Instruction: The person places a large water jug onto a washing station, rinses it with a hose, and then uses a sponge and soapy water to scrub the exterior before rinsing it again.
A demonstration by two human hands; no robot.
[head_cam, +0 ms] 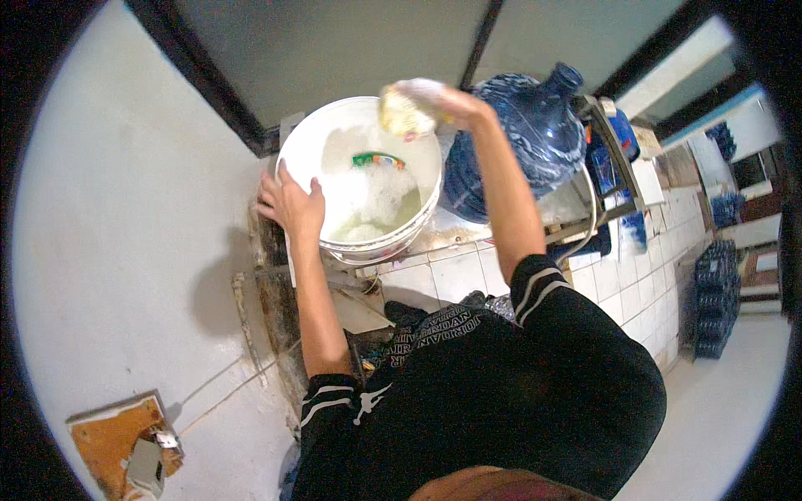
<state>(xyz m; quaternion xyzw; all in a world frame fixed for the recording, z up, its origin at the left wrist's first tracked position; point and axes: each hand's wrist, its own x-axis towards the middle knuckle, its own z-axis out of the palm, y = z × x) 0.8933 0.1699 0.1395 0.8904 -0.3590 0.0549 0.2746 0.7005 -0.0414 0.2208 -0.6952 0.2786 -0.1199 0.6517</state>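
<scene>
A white plastic bucket (301, 131) holds cloudy, sudsy water, with foam (382, 191) on the surface. A green and orange printed piece (378, 161) shows in it at the waterline. My left hand (294, 200) rests with spread fingers on the bucket's near left rim. Over the bucket's far right rim is my right hand (448, 106), closed around a foamy yellowish sponge or cloth (404, 116); motion blur hides which. Right of the bucket, a large blue plastic water jug (526, 138) lies tilted, its neck pointing up and right, with foam streaked over its side.
A metal-framed bench (617, 156) carries the jug, with a pale hose (590, 219) hanging beside it. White floor tiles (460, 270) lie below. Blue containers (617, 141) stand beyond, and dark stacked jugs (717, 300) are at far right. A wall (138, 206) borders the left.
</scene>
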